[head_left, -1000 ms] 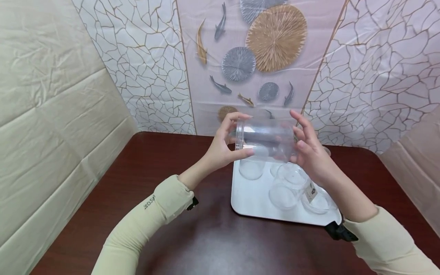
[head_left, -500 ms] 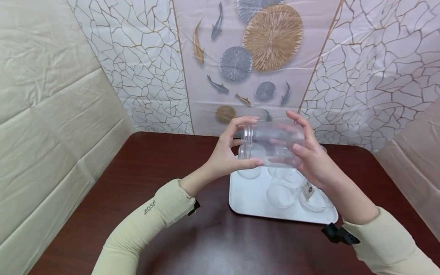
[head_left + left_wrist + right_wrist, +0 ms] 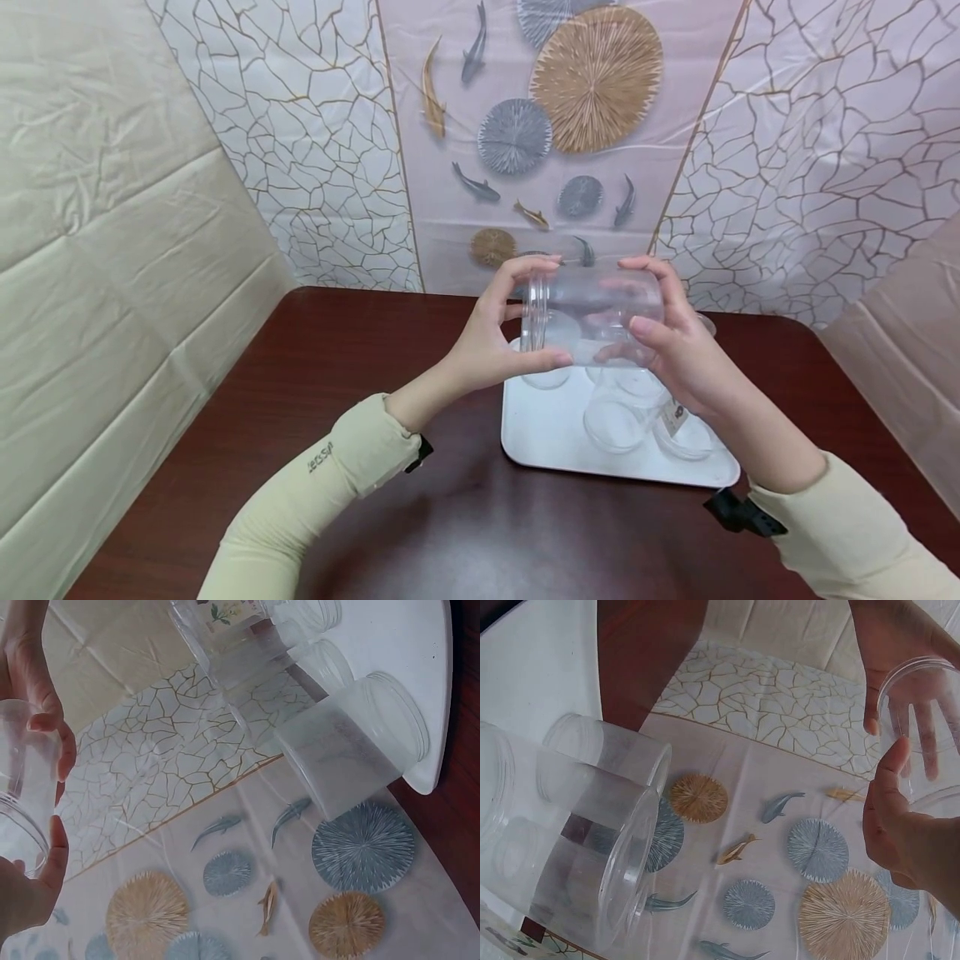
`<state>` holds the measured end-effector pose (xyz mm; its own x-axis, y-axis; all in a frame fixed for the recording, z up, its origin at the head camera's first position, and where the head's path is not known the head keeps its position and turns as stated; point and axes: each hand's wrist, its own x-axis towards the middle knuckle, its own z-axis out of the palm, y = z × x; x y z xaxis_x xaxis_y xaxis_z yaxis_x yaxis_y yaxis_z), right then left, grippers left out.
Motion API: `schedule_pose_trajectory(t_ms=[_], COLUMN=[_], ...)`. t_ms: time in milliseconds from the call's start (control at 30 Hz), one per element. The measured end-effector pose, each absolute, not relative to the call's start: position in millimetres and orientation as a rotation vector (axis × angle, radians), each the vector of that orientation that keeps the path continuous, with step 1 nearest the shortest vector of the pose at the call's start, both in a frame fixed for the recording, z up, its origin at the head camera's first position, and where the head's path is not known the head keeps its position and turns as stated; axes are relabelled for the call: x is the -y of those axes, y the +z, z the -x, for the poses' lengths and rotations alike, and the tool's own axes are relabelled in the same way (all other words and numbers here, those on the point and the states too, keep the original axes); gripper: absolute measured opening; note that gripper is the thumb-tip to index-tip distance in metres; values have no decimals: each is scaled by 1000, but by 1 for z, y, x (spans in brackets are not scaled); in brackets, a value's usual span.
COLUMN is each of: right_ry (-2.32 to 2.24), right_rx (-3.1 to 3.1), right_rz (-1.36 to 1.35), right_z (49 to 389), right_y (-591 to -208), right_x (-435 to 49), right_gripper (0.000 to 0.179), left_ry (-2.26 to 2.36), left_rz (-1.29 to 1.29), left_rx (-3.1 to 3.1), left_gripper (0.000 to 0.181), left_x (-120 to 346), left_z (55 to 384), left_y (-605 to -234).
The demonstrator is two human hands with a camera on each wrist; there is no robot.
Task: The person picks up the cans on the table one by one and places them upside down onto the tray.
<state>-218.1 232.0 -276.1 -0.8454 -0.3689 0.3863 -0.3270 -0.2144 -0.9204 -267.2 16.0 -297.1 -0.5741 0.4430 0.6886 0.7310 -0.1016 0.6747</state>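
A clear plastic jar lies on its side in the air above the tray, held between both hands. My left hand grips its ringed end, thumb below and fingers over the top. My right hand holds the opposite end, thumb on the near side. The jar looks see-through, with nothing visible inside. In the left wrist view the jar is at the left edge, partly cut off. The right wrist view shows the jar at its right edge between the hands.
A white tray stands on the dark red table, right of centre. Several clear jars stand on it, one with a printed label. A patterned cloth wall rises behind the table.
The jar has shifted slightly right and tilted less towards me. My right fingers, more spread before, now wrap around its right end. The left hand stays at the ringed end.
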Motion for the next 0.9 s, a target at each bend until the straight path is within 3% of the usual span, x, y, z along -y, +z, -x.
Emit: schedule_pose_trajectory(t_ms=[200,367,533,900], right_ry=[-2221,-2200,-2156,-2113], right_rx=[-1967,-1992,-2031,-2099], right_rz=[887,875,872,840], right_z=[218,217,216,215], right_y=[-278,-281,-282,-287], right_x=[-232,-231,-230,-233], right_gripper=[44,44,45,46], left_ry=[-1660,-1616,-1605,-1593], left_rz=[1325,1348,1324,1302], left_rx=[1956,1923,1899,1908], left_gripper=[78,68,79,73], left_x=[-10,-5,-1,11], left_z=[266,267,266,268], left_y=[-299,-302,-307,-314])
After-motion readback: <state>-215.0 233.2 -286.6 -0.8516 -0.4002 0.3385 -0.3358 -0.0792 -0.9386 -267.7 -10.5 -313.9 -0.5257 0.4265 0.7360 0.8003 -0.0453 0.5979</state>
